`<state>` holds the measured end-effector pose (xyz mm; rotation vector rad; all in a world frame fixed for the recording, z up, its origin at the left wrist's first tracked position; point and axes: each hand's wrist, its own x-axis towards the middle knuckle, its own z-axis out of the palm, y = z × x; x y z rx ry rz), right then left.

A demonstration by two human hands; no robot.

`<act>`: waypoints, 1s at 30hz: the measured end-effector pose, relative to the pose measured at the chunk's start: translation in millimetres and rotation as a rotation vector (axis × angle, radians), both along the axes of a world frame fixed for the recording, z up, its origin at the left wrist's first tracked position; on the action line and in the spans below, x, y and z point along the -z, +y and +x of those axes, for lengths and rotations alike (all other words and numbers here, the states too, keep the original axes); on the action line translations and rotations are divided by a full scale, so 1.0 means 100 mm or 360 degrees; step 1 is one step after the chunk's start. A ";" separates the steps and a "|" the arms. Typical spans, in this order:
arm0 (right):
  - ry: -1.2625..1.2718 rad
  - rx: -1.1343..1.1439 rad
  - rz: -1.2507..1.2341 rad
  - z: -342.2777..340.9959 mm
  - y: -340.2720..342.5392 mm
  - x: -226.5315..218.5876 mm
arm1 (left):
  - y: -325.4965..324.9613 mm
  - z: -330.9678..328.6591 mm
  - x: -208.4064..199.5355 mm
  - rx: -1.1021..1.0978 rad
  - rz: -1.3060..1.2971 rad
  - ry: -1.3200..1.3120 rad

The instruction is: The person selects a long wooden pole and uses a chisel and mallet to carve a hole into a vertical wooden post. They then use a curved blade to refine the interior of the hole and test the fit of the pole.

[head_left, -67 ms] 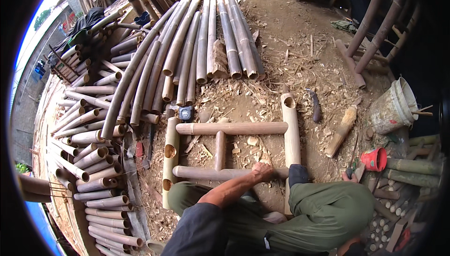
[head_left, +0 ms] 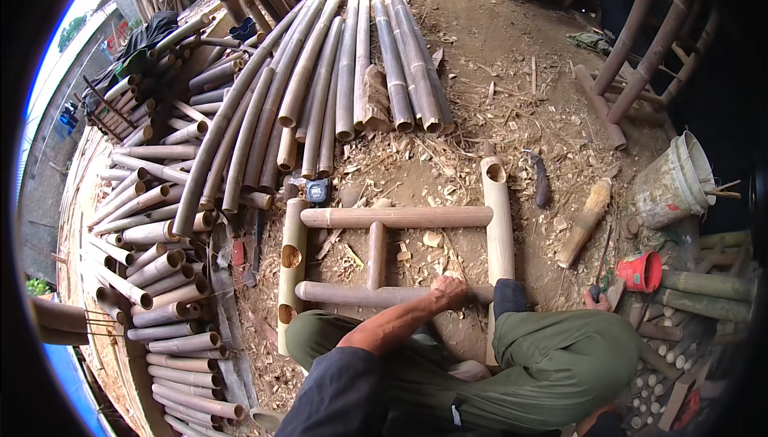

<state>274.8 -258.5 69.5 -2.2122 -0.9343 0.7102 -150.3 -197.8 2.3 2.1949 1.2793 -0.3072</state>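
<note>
A bamboo frame (head_left: 400, 217) lies on the ground before my folded legs, with two crosswise rails, a short upright between them and thicker end posts. My left hand (head_left: 449, 290) is closed over the nearer bamboo rail (head_left: 352, 295), close to the right post (head_left: 500, 237). That post's lower end passes by my leg, which hides part of it. Off to the right, beside my knee, my right hand (head_left: 595, 301) is closed around a slim tool (head_left: 594, 292) with a dark handle. A thin dark length rises from it; its exact kind is unclear. Holes show in the left post (head_left: 291, 257).
A red cup (head_left: 639, 272) and a dirty white bucket (head_left: 674, 181) stand on the right. A curved-handled blade (head_left: 539, 181) and a wood piece (head_left: 585, 223) lie beyond the frame. A tape measure (head_left: 318, 191) sits near its far left corner. Bamboo poles (head_left: 360, 61) fill the back and left.
</note>
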 end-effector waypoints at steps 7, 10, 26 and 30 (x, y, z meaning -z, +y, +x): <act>-0.0289 -0.0089 -0.0015 -0.11 0.98 0.42 | 1.71 -0.27 -0.39 -0.0932 0.0103 -0.0272; -0.0560 -0.0062 -0.0218 0.12 1.28 0.88 | 2.80 -0.76 -0.24 -0.1703 0.0214 -0.0641; -0.0548 0.0057 -0.0511 0.40 2.88 1.76 | 6.39 -1.29 0.78 -0.2113 0.0676 -0.0266; -0.0470 -0.0034 -0.0425 0.42 2.91 1.62 | 6.50 -1.30 0.79 -0.2136 0.0577 -0.0217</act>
